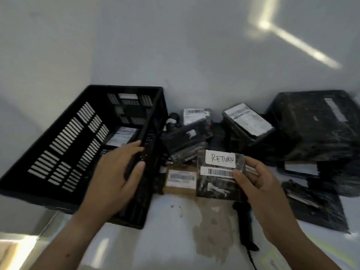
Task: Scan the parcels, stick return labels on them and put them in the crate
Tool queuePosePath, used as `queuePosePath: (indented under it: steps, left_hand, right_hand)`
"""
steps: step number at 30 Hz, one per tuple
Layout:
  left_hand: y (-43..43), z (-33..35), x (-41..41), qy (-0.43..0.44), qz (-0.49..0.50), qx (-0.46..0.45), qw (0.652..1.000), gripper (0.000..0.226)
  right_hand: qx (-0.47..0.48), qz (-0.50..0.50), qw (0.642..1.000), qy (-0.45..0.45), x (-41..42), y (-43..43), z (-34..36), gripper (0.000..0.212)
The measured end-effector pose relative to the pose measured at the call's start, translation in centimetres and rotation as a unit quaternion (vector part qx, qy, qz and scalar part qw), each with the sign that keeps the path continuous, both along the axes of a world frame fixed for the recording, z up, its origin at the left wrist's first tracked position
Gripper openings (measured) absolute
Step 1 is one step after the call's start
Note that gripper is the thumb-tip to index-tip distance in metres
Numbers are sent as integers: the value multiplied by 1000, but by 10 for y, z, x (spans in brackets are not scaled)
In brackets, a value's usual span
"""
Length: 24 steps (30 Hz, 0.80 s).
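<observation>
My right hand (259, 184) grips a small black parcel (216, 184) at centre. On the parcel sits a white label (221, 159) handwritten "RETURN", above a barcode strip. To the left stands a black slatted crate (58, 145), tilted. My left hand (118, 168) holds the crate's right wall by its rim, thumb on the outside. Inside the crate lies a parcel with a white shipping label (122, 136). A black handheld scanner (244, 227) lies on the table under my right wrist.
Several black-wrapped parcels (247, 121) with shipping labels are piled against the white wall at the back. A large black parcel (315, 123) stands at the right. A brown cardboard parcel (180, 181) lies beside the crate. The white table (175, 240) has a stained patch.
</observation>
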<state>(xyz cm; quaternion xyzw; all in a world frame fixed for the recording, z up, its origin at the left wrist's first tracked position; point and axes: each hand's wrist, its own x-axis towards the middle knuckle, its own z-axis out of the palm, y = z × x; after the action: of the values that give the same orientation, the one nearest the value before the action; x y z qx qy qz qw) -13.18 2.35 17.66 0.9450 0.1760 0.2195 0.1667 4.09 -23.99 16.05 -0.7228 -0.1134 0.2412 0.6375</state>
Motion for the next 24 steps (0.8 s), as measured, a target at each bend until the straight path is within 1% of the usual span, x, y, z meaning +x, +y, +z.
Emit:
queuePosePath:
  steps: [3,7,10,13,15,17,19,21,24]
  left_hand:
    - [89,3,-43,25,71,42,996,43]
    - [202,-5,-83,90,162,68,980,46]
    - [267,-14,-90,134,188,63,971,52]
    - [317,-26,-86,174,178,39,968,58]
    - [341,-35,-77,200,149,9,968,63]
    - [361,-43,-66,210,115,2,971,65]
    - [378,-47,-53,204,96,13,974,66]
    - [393,-53,-42,198,83,32,976,68]
    - [408,-69,-33,205,50,79,974,79]
  right_hand:
    - [7,19,1000,23,-7,53,-4,36]
    - [13,35,996,76,-17,125,-5,40]
    - [40,49,994,91,-26,177,1,37]
    - [59,74,993,65,-36,224,14,40]
    - [55,76,995,38,-42,254,20,33]
    - [54,75,995,41,-43,286,19,22]
    - [64,67,992,86,-42,322,12,20]
    - [57,55,988,136,-37,362,-3,26]
    - [-2,13,983,182,-25,422,-41,36]
